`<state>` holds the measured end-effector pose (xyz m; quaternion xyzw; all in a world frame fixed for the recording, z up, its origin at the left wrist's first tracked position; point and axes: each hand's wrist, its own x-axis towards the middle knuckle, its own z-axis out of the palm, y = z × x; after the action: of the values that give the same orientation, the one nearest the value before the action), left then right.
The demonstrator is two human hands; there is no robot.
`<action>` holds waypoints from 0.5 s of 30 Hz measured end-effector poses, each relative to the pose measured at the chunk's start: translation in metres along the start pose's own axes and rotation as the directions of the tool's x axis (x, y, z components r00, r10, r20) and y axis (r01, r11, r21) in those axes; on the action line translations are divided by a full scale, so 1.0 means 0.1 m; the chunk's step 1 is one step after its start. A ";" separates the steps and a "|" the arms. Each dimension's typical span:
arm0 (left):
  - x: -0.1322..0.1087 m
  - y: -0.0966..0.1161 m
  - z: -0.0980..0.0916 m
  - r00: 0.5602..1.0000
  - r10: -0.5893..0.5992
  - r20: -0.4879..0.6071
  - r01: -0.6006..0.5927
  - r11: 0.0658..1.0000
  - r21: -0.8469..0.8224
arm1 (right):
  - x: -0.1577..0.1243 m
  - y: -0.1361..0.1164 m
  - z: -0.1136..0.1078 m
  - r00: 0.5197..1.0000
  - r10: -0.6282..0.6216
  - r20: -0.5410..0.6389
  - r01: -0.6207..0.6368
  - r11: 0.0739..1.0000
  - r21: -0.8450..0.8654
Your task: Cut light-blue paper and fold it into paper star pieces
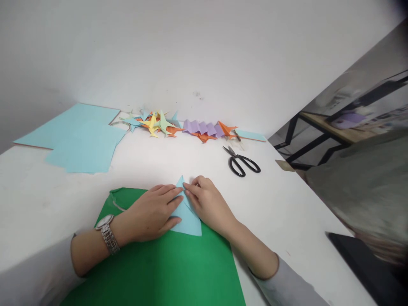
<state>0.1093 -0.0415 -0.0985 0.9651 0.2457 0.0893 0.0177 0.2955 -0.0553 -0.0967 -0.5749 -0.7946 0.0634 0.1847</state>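
Note:
A light blue sheet of paper (187, 222), folded to a point at its far end, lies on a green sheet (153, 267). My left hand (156, 210) rests on the paper's left side, its fingers stretched out and lying flat on it. At the right edge near the tip, my right hand (207, 202) has its thumb and fingers bent together on the fold, pinching the paper. Both hands partly cover the folded sheet.
Black-handled scissors (240, 161) lie to the right behind my hands. Light blue sheets (86, 144) are stacked at the left. Several folded paper cranes (157, 124) and a pleated purple paper (202, 127) sit along the wall. A dark flat object (363, 263) is at the right edge.

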 end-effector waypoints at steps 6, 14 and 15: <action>-0.01 0.00 0.01 1.000 -0.007 0.002 0.007 1.000 0.005 | 0.01 0.05 0.02 0.999 0.012 -0.045 -0.011 1.000 0.021; -0.01 0.00 0.01 1.000 0.001 -0.013 -0.001 1.000 -0.005 | 0.01 0.04 0.04 0.999 -0.027 -0.038 0.027 1.000 -0.006; -0.01 0.00 0.01 1.000 0.003 -0.017 -0.003 1.000 -0.009 | 0.01 0.04 0.03 0.999 -0.037 -0.030 0.036 0.999 -0.023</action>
<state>0.1088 -0.0417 -0.0994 0.9645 0.2441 0.0987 0.0198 0.2977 -0.0526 -0.1007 -0.5633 -0.8027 0.0422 0.1913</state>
